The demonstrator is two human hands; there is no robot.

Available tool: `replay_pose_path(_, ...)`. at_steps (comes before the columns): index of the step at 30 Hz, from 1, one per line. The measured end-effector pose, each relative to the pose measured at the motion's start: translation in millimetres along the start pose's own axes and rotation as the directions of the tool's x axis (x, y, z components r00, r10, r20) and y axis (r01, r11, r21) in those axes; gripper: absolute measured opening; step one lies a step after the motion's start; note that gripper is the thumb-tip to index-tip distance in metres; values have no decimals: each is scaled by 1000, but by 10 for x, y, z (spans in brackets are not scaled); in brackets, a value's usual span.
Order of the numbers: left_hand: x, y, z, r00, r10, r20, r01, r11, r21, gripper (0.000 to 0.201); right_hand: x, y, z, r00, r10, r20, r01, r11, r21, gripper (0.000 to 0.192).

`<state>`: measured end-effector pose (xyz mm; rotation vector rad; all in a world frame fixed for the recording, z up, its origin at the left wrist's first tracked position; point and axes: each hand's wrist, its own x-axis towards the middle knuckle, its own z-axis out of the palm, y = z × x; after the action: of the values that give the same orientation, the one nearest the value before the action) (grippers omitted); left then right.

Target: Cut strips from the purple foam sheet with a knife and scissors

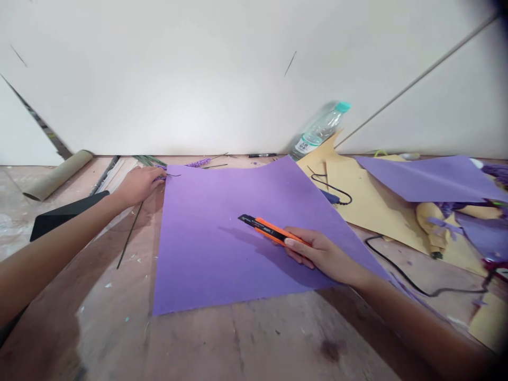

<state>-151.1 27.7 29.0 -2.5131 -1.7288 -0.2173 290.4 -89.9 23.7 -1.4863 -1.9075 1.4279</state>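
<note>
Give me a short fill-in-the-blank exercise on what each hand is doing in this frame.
1. The right hand holds an orange and black ____ over the purple sheet.
2. The left hand rests at the sheet's far ____ corner.
3. The plastic bottle has a ____ cap.

Missing words: utility knife; left; teal

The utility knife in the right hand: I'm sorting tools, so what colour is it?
Orange and black utility knife, clearest in the head view.
</note>
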Motion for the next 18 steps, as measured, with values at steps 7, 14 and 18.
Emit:
replay_pose_path(7,178,-177,-220,961,-192,-201,187,981,-44,34,-30,6,23,1000,-10,1,10,1000,28,52)
replay_pose_path(14,456,-175,-183,920,-225,-320,182,970,-161,29,-32,34,17,1000,-23,14,23,998,54,49)
replay_pose_path(18,661,69,-194,915,-140,-378,72,979,-189,32,-28,62,7,999,-40,21,38,998,51,49)
